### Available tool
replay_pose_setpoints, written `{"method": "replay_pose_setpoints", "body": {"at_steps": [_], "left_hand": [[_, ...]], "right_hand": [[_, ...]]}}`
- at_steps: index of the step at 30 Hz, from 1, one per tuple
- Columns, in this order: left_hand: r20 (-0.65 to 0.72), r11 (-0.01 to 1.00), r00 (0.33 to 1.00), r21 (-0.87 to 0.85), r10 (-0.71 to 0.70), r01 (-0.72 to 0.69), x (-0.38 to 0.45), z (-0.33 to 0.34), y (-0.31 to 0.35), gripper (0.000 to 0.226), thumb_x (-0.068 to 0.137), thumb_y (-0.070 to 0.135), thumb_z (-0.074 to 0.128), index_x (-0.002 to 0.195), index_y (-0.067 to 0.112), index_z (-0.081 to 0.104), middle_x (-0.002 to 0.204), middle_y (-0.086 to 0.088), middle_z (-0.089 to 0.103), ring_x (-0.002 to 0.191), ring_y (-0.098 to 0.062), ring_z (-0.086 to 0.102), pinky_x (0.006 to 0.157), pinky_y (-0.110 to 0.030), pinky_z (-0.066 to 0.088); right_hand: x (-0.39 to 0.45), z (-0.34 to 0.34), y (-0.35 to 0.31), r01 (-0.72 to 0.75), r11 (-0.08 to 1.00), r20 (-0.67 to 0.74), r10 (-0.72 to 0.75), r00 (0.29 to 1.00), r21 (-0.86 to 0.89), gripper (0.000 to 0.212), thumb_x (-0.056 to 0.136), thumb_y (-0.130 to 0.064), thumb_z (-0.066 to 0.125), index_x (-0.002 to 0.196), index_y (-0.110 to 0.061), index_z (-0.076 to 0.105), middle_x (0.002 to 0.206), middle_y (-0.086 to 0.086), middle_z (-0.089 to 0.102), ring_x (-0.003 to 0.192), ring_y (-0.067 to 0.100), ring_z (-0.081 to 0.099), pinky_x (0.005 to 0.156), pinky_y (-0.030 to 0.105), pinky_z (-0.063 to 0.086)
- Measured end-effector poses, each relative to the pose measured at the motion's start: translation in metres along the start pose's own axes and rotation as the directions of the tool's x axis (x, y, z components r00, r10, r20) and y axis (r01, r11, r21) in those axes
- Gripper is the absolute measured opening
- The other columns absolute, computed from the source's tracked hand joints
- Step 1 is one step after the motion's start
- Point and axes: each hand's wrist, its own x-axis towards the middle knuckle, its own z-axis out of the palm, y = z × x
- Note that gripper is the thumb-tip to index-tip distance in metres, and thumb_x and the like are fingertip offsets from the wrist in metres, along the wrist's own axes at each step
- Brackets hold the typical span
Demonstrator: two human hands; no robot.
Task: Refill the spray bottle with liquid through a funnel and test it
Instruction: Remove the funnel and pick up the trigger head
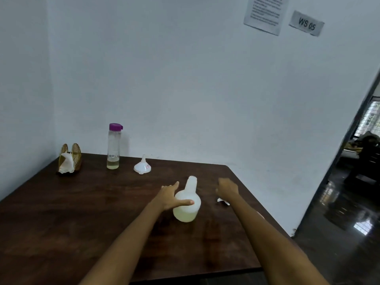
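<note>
Standing on the bench [82,212], the spray bottle [187,204] is gripped by the left hand [170,197]; the right hand [227,190] hovers beside it, loosely curled, holding nothing visible.

A numbered workstation room: "WS 05" sign [306,23] and instruction sheet [265,13] above a wooden table [82,212].

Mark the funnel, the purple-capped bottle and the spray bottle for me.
funnel [142,166]: head view, on its white cone.
purple-capped bottle [113,148]: head view, on its clear body.
spray bottle [186,210]: head view, on its translucent body under the left thumb.
</note>
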Motion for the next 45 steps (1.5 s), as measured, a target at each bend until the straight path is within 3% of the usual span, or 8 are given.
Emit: {"method": "replay_pose_setpoints", "body": {"at_steps": [4, 8, 18, 26, 32, 35, 40, 45], "left_hand": [[-0.105, 0.993, 0.994, -0.116, -0.004, -0.008, 0.012, 0.022, 0.022, 0.084, 0.061, 0.071, 0.065, 0.123, 0.015, 0.054, 0.124, -0.004, 0.06, 0.116, -0.023, 0.054, 0.096, -0.036, 0.046], [-0.281, 0.998, 0.96, -0.057, -0.002, -0.015, 0.017, 0.037, 0.021, 0.043, 0.076, 0.048, 0.071, 0.088, 0.014, 0.05, 0.091, 0.0, 0.057, 0.085, -0.015, 0.053, 0.071, -0.028, 0.042], [-0.277, 0.988, 0.956, -0.146, -0.098, 0.059, 0.024, 0.036, 0.016, 0.069, 0.07, 0.05, 0.076, 0.12, 0.005, 0.06, 0.121, -0.006, 0.063, 0.111, -0.022, 0.058, 0.086, -0.03, 0.048], [-0.282, 0.992, 0.952, -0.076, -0.12, 0.102, 0.02, 0.032, 0.031, 0.066, 0.069, 0.047, 0.078, 0.118, 0.006, 0.06, 0.121, -0.01, 0.063, 0.113, -0.028, 0.057, 0.089, -0.035, 0.046], [-0.242, 0.986, 0.956, -0.06, -0.164, 0.154, 0.022, 0.03, 0.035, 0.068, 0.072, 0.046, 0.077, 0.122, 0.004, 0.057, 0.123, -0.012, 0.061, 0.114, -0.029, 0.055, 0.086, -0.033, 0.044], [-0.227, 0.985, 0.958, -0.057, -0.173, 0.164, 0.021, 0.03, 0.037, 0.073, 0.073, 0.047, 0.075, 0.128, 0.004, 0.054, 0.129, -0.013, 0.057, 0.118, -0.029, 0.053, 0.09, -0.034, 0.044], [-0.2, 0.986, 0.966, -0.05, -0.166, 0.159, 0.017, 0.029, 0.039, 0.069, 0.075, 0.048, 0.073, 0.126, 0.005, 0.055, 0.126, -0.011, 0.059, 0.116, -0.027, 0.054, 0.089, -0.033, 0.045], [-0.207, 0.988, 0.966, -0.037, -0.156, 0.152, 0.013, 0.029, 0.043, 0.069, 0.075, 0.049, 0.072, 0.127, 0.006, 0.054, 0.127, -0.01, 0.059, 0.117, -0.026, 0.054, 0.091, -0.033, 0.044]], "right_hand": [[0.006, 0.036, 0.036, -0.062, 0.998, 0.113, 0.059, 0.992, 0.019, 0.037, 0.09, -0.026, 0.054, 0.125, -0.014, 0.056, 0.131, 0.008, 0.056, 0.125, 0.028, 0.047, 0.1, 0.035, 0.043], [0.018, 0.056, 0.051, -0.038, 0.997, 0.087, 0.044, 0.995, -0.069, 0.035, 0.095, -0.02, 0.045, 0.129, -0.01, 0.049, 0.133, 0.006, 0.053, 0.127, 0.025, 0.042, 0.1, 0.034, 0.038], [0.038, 0.072, 0.039, -0.094, 0.995, 0.046, 0.092, 0.995, 0.044, 0.041, 0.088, -0.028, 0.062, 0.12, -0.005, 0.05, 0.127, 0.012, 0.056, 0.122, 0.028, 0.049, 0.104, 0.037, 0.04], [0.017, 0.069, 0.027, -0.055, 0.998, 0.075, 0.052, 0.996, 0.027, 0.051, 0.09, -0.034, 0.06, 0.13, -0.005, 0.049, 0.133, 0.017, 0.051, 0.126, 0.031, 0.045, 0.105, 0.038, 0.038], [0.005, 0.047, 0.021, 0.087, 0.995, -0.179, -0.093, 0.979, -0.037, 0.039, 0.087, -0.014, 0.062, 0.123, -0.003, 0.05, 0.128, 0.017, 0.05, 0.119, 0.029, 0.047, 0.096, 0.034, 0.042], [0.014, 0.014, 0.02, 0.153, 0.979, -0.496, -0.068, 0.865, 0.132, 0.042, 0.07, -0.005, 0.077, 0.108, 0.003, 0.06, 0.107, 0.021, 0.061, 0.098, 0.032, 0.059, 0.079, 0.036, 0.05], [0.009, -0.046, 0.006, 0.218, 0.466, -0.411, 0.365, 0.836, 0.858, 0.029, 0.088, 0.0, 0.055, 0.117, 0.0, 0.056, 0.12, 0.015, 0.058, 0.111, 0.028, 0.056, 0.085, 0.025, 0.042], [-0.008, -0.077, 0.008, 0.331, -0.042, -0.265, 0.507, 0.82, 0.943, 0.026, 0.087, -0.003, 0.061, 0.113, -0.003, 0.058, 0.1, 0.005, 0.059, 0.09, 0.017, 0.056, 0.07, 0.018, 0.044]]}}
